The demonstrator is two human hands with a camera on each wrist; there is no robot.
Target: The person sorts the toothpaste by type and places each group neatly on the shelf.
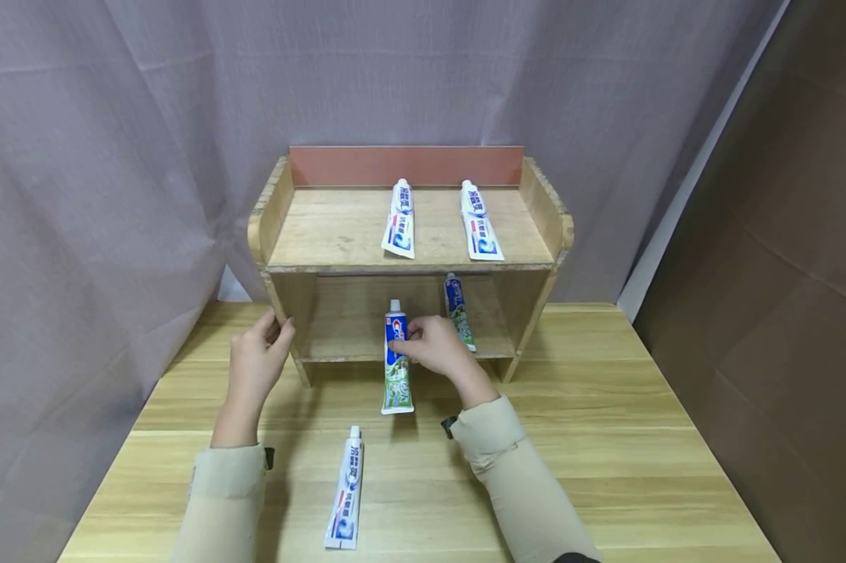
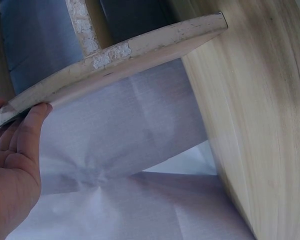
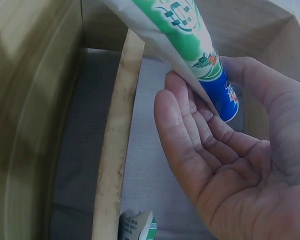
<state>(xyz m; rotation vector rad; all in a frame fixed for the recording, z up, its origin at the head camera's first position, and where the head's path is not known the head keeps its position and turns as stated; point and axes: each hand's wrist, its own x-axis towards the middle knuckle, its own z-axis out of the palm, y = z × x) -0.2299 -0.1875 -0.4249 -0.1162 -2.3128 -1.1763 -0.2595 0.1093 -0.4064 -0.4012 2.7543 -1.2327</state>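
Observation:
My right hand (image 1: 437, 346) pinches a blue and green toothpaste tube (image 1: 397, 379) between thumb and fingers. The tube is held cap up, in front of the lower level of a small wooden shelf (image 1: 328, 234). In the right wrist view, fingers lie behind the tube (image 3: 190, 45) with the thumb across its other side. My left hand (image 1: 257, 352) holds the front edge of the shelf's left side panel; the left wrist view shows fingers along the outer face of this panel (image 2: 140, 52). Another blue and green tube (image 1: 457, 309) lies on the lower level, right of the held one.
Two white and blue toothpaste tubes (image 1: 399, 221) lie on the top level, caps toward the back. A third white tube (image 1: 345, 493) lies on the wooden table (image 1: 606, 438) in front, between the forearms. A grey curtain (image 1: 184, 94) hangs behind the shelf.

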